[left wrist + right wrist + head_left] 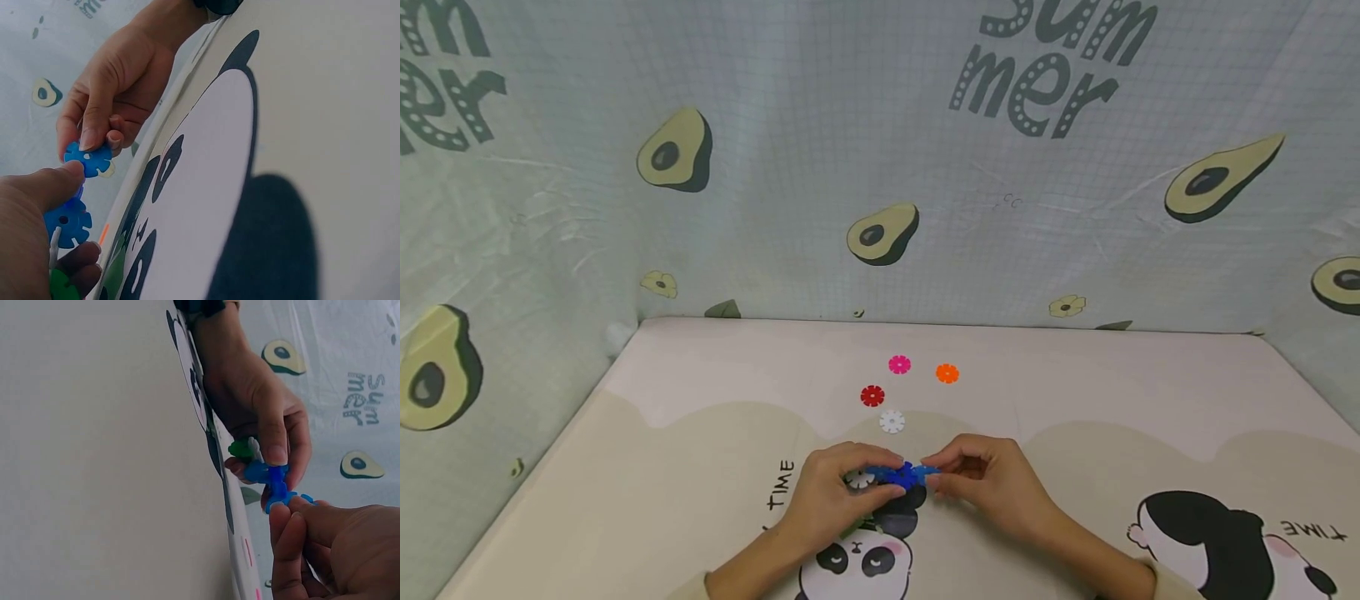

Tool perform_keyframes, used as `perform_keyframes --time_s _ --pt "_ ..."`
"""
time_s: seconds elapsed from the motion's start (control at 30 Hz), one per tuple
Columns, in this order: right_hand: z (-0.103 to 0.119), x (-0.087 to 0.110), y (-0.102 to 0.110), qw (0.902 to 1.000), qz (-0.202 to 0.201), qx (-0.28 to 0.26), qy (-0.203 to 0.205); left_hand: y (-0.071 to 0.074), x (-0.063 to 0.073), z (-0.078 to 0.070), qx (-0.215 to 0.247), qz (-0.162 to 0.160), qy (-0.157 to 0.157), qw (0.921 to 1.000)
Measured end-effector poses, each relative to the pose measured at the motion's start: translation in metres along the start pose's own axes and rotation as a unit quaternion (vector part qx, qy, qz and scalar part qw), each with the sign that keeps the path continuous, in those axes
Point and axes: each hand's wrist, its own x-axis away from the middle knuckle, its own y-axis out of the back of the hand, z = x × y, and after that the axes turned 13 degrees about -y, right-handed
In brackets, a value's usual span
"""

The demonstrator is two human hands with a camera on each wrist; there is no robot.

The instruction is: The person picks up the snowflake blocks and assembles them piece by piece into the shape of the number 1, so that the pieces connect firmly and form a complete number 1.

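Note:
My left hand [838,487] grips a small joined row of notched plastic discs. In that row I see a green disc [62,285], a white disc [860,480], a blue disc [74,219] and a darker blue disc [907,476]. From the other side my right hand [1003,485] pinches another blue disc [92,160] between thumb and fingers. That disc meets the dark blue one; whether their slots are locked together, I cannot tell. Fingers of both hands cover parts of the row.
Loose notched discs lie on the table beyond the hands: a pink disc [899,364], an orange disc [947,373], a red disc [872,396] and a white loose disc [892,422]. The table mat [662,500] has printed pandas. A curtain [790,167] with avocado prints hangs behind.

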Motion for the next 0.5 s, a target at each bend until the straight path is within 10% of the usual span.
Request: perform_keyframes --time_s 0.5 --pt "-0.0005 0.0008 -0.001 0.9999 0.008 -0.008 -0.009 0.001 -0.0007 -0.0045 0.0 0.007 0.027 0.9996"
